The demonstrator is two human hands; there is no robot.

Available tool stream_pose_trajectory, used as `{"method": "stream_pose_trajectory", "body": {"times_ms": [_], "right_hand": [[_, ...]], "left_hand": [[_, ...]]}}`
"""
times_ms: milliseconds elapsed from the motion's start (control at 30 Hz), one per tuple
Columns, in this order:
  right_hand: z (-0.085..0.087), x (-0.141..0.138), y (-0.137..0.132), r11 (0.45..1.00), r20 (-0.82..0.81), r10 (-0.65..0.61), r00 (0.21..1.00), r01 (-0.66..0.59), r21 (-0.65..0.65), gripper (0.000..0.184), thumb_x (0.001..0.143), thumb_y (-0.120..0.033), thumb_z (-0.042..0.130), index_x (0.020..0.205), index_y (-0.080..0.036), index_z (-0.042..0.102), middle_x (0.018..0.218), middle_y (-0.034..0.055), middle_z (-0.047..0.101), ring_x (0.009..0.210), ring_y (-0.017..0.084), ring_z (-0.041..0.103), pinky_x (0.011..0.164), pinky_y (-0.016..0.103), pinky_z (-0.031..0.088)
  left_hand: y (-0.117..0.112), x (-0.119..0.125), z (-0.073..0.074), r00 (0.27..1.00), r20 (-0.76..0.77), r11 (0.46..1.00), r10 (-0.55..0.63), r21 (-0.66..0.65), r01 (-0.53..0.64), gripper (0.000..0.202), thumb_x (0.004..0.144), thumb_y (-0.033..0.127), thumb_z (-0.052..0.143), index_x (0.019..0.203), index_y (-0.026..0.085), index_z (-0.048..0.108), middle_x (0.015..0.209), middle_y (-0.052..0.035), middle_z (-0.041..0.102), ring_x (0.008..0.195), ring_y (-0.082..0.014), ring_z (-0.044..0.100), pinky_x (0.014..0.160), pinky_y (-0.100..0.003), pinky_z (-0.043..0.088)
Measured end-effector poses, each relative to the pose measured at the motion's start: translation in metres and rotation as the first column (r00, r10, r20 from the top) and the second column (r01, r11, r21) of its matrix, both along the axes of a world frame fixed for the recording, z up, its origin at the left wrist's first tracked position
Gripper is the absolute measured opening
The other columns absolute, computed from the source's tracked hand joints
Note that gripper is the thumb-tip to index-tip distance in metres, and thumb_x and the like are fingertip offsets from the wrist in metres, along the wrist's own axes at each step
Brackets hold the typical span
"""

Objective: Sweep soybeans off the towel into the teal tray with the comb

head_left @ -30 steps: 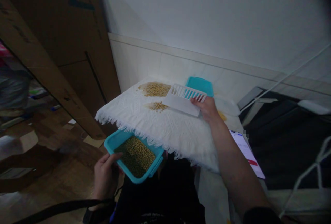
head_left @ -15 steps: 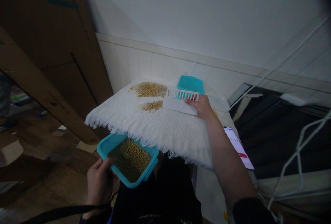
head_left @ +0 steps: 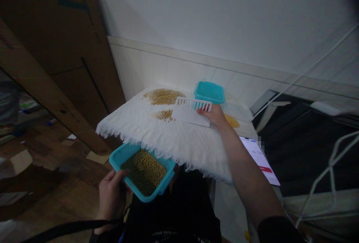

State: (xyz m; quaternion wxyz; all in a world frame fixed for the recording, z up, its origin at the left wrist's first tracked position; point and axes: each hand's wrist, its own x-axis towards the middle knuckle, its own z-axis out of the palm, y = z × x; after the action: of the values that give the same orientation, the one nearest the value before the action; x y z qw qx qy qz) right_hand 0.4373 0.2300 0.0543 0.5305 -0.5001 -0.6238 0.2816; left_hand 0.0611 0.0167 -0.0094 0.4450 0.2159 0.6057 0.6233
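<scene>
My left hand [head_left: 113,192] grips the near left rim of a teal plastic container [head_left: 166,188], held just under the fringed table edge. Inside it lie yellow soybeans [head_left: 154,168] beside small dark green beans [head_left: 136,173]. My right hand [head_left: 214,115] pinches the right end of a white flat scraper [head_left: 188,115] with a slotted top, standing on edge on the white knitted cloth [head_left: 157,132]. A small pile of soybeans [head_left: 165,114] touches or nearly touches the scraper's left end. Behind it spreads a larger soybean pile [head_left: 165,96].
A second teal container [head_left: 209,91] stands near the wall, with a clear lid [head_left: 238,112] and a yellow item [head_left: 232,121] to its right. A lit phone [head_left: 259,160] lies at the table's right edge. White cables [head_left: 331,160] hang at right; large cardboard [head_left: 64,55] stands at left.
The scraper in my right hand has moved slightly left over the cloth, nearer the small soybean pile. My view has shifted a little; my left hand keeps its hold on the container.
</scene>
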Motion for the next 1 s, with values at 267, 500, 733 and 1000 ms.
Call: {"method": "stream_pose_trajectory", "body": {"times_ms": [267, 500, 733, 1000], "right_hand": [[-0.003, -0.009, -0.002, 0.999, 0.039, -0.027, 0.999, 0.028, -0.046, 0.044, 0.066, -0.054, 0.102, 0.083, -0.022, 0.077, 0.081, 0.0058, 0.08, 0.077, 0.026, 0.07, 0.074, 0.039, 0.057], [-0.005, -0.024, -0.004, 0.998, 0.031, -0.019, 0.999, 0.021, -0.062, 0.039, 0.066, -0.047, 0.102, 0.079, -0.021, 0.075, 0.081, 0.0058, 0.08, 0.075, 0.024, 0.069, 0.07, 0.037, 0.055], [-0.006, -0.032, -0.006, 0.995, -0.033, -0.024, 0.999, 0.021, -0.102, 0.045, 0.06, -0.053, 0.103, 0.077, -0.021, 0.077, 0.077, 0.0058, 0.08, 0.071, 0.023, 0.067, 0.064, 0.035, 0.052], [-0.008, -0.049, -0.015, 0.991, -0.048, -0.028, 0.998, 0.022, -0.131, 0.044, 0.062, -0.054, 0.101, 0.079, -0.019, 0.081, 0.083, 0.009, 0.083, 0.077, 0.027, 0.072, 0.066, 0.036, 0.053]], "left_hand": [[0.002, -0.009, -0.022, 0.998, 0.07, 1.0, -0.001, -0.015, 0.002, 0.026, 0.056, 0.035, 0.089, 0.051, 0.021, 0.066, 0.042, 0.0062, 0.054, 0.035, -0.0108, 0.045, 0.035, -0.024, 0.035], [0.001, -0.008, -0.021, 0.997, 0.08, 1.0, 0.007, -0.009, -0.006, 0.026, 0.056, 0.034, 0.09, 0.053, 0.022, 0.067, 0.044, 0.0065, 0.056, 0.035, -0.0112, 0.046, 0.034, -0.024, 0.036], [0.0, -0.005, -0.012, 0.995, 0.093, 0.999, 0.027, -0.02, -0.025, 0.027, 0.054, 0.032, 0.088, 0.049, 0.022, 0.063, 0.04, 0.0076, 0.049, 0.034, -0.0099, 0.041, 0.033, -0.025, 0.031], [0.001, -0.001, -0.003, 0.993, 0.118, 1.0, 0.009, -0.025, -0.006, 0.023, 0.049, 0.032, 0.088, 0.05, 0.021, 0.068, 0.042, 0.0061, 0.054, 0.034, -0.011, 0.044, 0.033, -0.025, 0.035]]}}
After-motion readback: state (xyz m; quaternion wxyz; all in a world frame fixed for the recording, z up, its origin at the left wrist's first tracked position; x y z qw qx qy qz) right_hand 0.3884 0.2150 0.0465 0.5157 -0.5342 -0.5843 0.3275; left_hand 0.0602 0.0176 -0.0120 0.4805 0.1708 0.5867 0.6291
